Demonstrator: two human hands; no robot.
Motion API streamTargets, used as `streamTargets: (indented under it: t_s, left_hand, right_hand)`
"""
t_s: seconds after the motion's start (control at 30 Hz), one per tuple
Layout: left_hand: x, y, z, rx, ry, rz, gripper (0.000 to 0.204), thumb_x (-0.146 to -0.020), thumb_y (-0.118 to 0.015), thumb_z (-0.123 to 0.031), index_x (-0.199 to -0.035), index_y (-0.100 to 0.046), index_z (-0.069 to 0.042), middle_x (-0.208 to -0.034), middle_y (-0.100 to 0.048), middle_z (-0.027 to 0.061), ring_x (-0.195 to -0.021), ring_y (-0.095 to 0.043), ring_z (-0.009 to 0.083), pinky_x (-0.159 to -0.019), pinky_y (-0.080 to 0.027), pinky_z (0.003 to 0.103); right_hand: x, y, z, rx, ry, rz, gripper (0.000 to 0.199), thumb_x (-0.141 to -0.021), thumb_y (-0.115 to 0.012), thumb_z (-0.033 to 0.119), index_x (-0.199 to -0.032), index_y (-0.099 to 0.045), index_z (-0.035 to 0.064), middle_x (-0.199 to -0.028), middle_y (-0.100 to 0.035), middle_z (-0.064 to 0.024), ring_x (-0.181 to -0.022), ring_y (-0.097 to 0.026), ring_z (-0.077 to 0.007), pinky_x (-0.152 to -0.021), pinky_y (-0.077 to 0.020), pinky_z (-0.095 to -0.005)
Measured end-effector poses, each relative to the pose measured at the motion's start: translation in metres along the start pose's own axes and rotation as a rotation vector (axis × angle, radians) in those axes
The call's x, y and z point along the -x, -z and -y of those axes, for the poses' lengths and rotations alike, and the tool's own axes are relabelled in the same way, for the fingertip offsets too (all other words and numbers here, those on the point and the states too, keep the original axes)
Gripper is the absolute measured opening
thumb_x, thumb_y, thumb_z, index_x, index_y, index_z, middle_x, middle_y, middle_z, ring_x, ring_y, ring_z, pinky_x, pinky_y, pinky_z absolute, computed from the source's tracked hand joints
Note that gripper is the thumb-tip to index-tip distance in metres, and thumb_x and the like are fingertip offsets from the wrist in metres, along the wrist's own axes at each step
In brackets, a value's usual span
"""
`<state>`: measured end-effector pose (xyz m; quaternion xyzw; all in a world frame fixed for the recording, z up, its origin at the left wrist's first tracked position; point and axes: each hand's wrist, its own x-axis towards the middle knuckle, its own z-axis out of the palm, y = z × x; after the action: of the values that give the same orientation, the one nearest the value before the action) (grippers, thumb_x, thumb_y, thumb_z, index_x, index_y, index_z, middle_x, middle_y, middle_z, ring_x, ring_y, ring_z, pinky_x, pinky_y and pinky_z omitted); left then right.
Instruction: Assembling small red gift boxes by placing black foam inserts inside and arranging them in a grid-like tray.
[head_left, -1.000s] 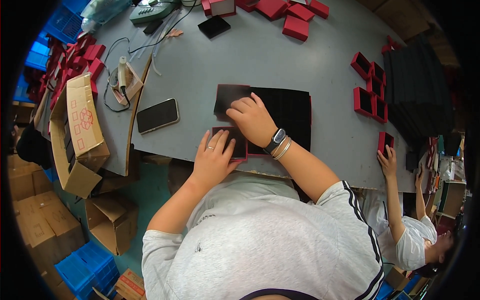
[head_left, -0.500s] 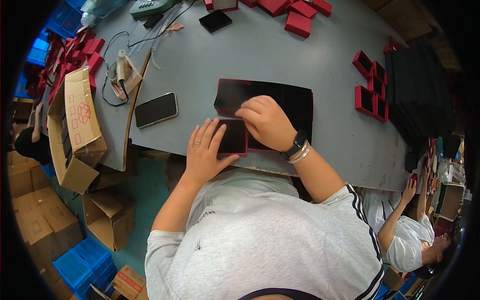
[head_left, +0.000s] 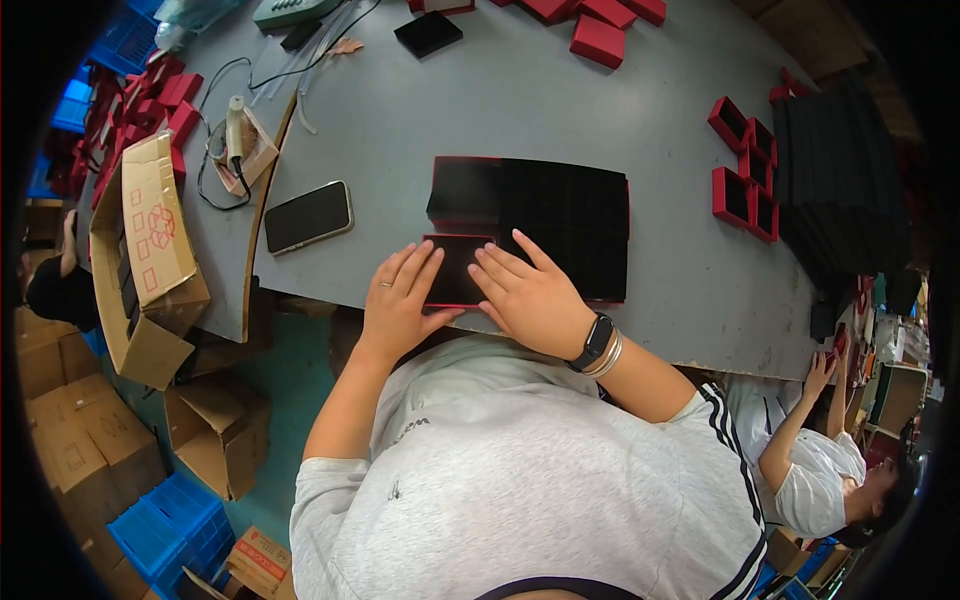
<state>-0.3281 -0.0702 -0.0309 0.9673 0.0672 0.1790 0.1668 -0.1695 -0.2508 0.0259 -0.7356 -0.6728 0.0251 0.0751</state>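
Observation:
A small red-edged box with a black inside (head_left: 460, 262) lies near the table's front edge. On its left rim rest the fingertips of my left hand (head_left: 398, 296), fingers stretched out. My right hand (head_left: 535, 303) lies flat over the box's right end, its fingers extended and apart. Neither hand grips anything. Directly behind and to the right, a block of black-topped, red-edged boxes (head_left: 570, 215) sits close together, partly covered by my right hand.
A phone (head_left: 309, 217) lies at the left. Several open red boxes (head_left: 733, 194) stand right, beside stacked black sheets (head_left: 825, 170). Red boxes (head_left: 598, 42) and a black pad (head_left: 428, 36) lie at the back. A cardboard carton (head_left: 150, 235) is left; another person (head_left: 815, 480) works at right.
My right hand has come down from above the box's far right corner, its curled fingers now spread flat on the box. My left hand stays at the box's left side.

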Motion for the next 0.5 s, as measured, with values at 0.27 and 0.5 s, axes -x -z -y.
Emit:
streamTargets:
  t_s: [0.27,0.5]
  left_hand:
    - [-0.022,0.026,-0.021,-0.127,0.042,0.177,0.074,-0.067,-0.085,-0.033,-0.134,-0.059,-0.017,-0.141,-0.051,0.0079,-0.133,-0.045,0.0299,-0.109,-0.038,0.046]
    - [-0.031,0.033,-0.027,-0.157,-0.009,0.216,0.069,-0.070,-0.084,-0.033,-0.131,-0.060,-0.013,-0.139,-0.052,0.0083,-0.133,-0.044,0.0304,-0.111,-0.035,0.051]
  right_hand:
    - [-0.005,-0.008,0.010,-0.044,-0.095,-0.026,0.062,-0.088,-0.068,0.040,-0.135,-0.056,0.0007,-0.145,-0.052,-0.0177,-0.139,-0.044,-0.0244,-0.119,-0.0275,-0.0405]
    - [-0.011,-0.010,0.017,0.045,-0.084,-0.044,0.057,-0.085,-0.071,0.038,-0.127,-0.060,0.0005,-0.138,-0.056,-0.0175,-0.137,-0.046,-0.0268,-0.117,-0.0301,-0.0453]
